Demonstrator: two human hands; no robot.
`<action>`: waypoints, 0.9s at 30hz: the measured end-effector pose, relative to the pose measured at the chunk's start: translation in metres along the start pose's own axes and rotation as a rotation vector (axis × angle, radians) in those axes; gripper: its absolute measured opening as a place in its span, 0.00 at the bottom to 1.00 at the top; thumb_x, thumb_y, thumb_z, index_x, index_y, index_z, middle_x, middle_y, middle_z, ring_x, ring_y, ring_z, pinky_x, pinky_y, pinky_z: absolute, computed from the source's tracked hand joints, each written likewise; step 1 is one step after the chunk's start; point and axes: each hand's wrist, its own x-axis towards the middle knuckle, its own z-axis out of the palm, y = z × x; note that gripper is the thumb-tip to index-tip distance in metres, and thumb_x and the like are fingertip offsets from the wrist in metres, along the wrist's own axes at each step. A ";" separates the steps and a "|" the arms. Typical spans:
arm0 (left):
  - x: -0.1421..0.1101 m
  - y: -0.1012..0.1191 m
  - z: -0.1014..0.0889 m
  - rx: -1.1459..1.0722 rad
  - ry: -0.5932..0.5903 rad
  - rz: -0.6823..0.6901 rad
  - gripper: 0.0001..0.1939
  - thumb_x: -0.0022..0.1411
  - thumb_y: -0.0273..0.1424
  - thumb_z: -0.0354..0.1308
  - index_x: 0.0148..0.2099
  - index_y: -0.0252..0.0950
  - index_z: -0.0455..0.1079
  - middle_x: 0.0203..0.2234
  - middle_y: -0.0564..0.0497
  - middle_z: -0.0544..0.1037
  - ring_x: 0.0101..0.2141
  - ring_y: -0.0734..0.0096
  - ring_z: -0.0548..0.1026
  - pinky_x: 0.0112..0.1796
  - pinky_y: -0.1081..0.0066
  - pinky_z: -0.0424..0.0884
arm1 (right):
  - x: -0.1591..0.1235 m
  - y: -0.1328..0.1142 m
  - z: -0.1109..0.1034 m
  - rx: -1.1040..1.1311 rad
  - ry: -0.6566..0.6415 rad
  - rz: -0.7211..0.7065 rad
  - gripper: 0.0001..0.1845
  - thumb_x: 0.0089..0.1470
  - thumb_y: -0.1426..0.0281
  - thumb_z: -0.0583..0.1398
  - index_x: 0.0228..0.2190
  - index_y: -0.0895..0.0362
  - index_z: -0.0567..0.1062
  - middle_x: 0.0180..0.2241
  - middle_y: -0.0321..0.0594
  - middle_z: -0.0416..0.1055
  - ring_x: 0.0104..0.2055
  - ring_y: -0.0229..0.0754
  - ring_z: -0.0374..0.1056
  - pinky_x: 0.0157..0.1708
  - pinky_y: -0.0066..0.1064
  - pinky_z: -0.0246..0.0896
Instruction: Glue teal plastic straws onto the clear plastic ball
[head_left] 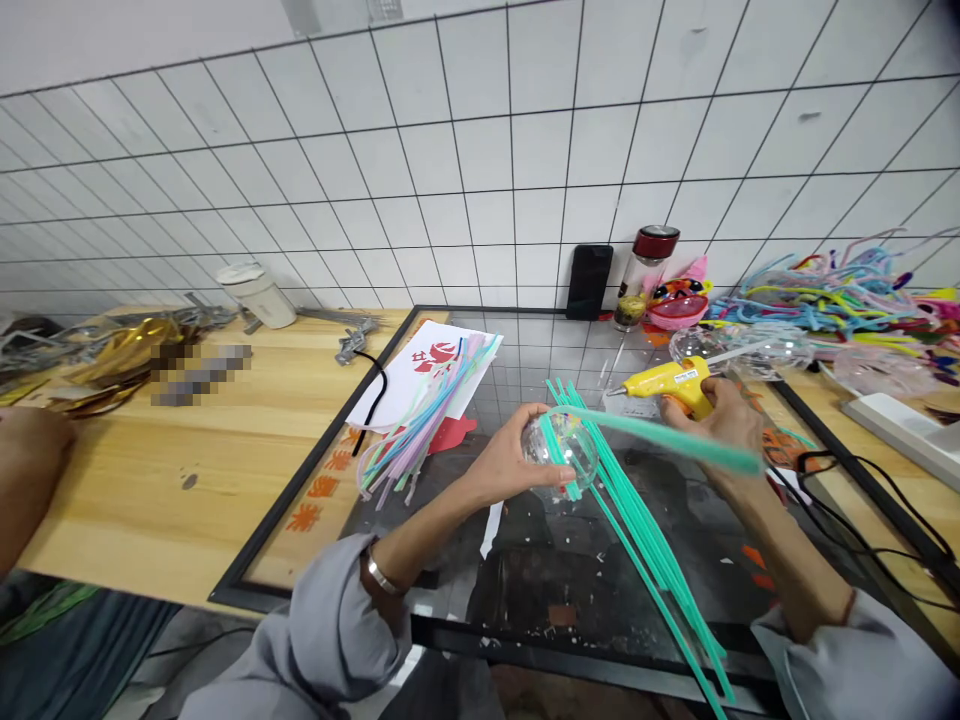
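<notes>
My left hand (517, 455) is closed around a clear plastic ball (581, 445), held over the dark glass panel. A green pipe cleaner (652, 430) bends over the ball's top, and its blurred free end reaches right, past my right wrist. My right hand (716, 420) grips a yellow glue gun (664, 382) with its nozzle pointing left, a little right of the ball and apart from it. Beneath, several green pipe cleaners (637, 520) lie in a bundle running toward the panel's front edge.
Pastel pipe cleaners (431, 415) lie on white paper (397, 375) to the left. A phone (589, 282) and a red-lidded bottle (643, 280) stand by the wall. Colourful pipe cleaners (832, 290), a power strip (907, 435) and black cables (862, 530) are right. Another person's arm (30, 470) is far left.
</notes>
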 end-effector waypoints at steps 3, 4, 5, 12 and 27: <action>0.000 0.001 0.000 -0.005 -0.008 -0.026 0.38 0.44 0.39 0.72 0.56 0.37 0.62 0.49 0.46 0.73 0.48 0.56 0.72 0.50 0.58 0.69 | -0.016 -0.007 -0.005 0.128 0.098 -0.149 0.22 0.45 0.53 0.58 0.38 0.56 0.70 0.31 0.45 0.74 0.34 0.51 0.72 0.34 0.37 0.63; 0.000 0.001 0.000 -0.001 -0.007 -0.030 0.39 0.44 0.40 0.72 0.56 0.37 0.62 0.48 0.46 0.73 0.48 0.56 0.73 0.49 0.59 0.69 | -0.021 -0.010 -0.005 0.156 0.128 -0.187 0.20 0.45 0.53 0.58 0.35 0.54 0.70 0.30 0.44 0.74 0.32 0.49 0.71 0.33 0.36 0.63; -0.001 0.000 0.000 0.004 -0.007 -0.032 0.39 0.44 0.40 0.72 0.56 0.38 0.62 0.48 0.47 0.74 0.47 0.57 0.73 0.48 0.60 0.70 | -0.027 -0.012 -0.005 0.175 0.154 -0.224 0.18 0.45 0.53 0.58 0.33 0.53 0.69 0.29 0.42 0.73 0.30 0.47 0.70 0.31 0.35 0.62; -0.003 0.002 0.001 0.066 -0.001 -0.002 0.39 0.44 0.39 0.72 0.57 0.38 0.63 0.49 0.46 0.74 0.47 0.56 0.73 0.49 0.58 0.70 | -0.045 -0.015 0.001 0.179 0.260 -0.432 0.15 0.51 0.56 0.57 0.33 0.54 0.68 0.29 0.44 0.73 0.31 0.45 0.70 0.32 0.35 0.64; -0.005 0.006 0.000 0.099 -0.021 -0.004 0.40 0.44 0.39 0.72 0.58 0.38 0.64 0.47 0.46 0.75 0.43 0.58 0.74 0.45 0.60 0.72 | -0.046 -0.016 0.001 0.138 0.309 -0.454 0.14 0.52 0.57 0.57 0.34 0.54 0.69 0.29 0.43 0.74 0.29 0.44 0.70 0.30 0.33 0.63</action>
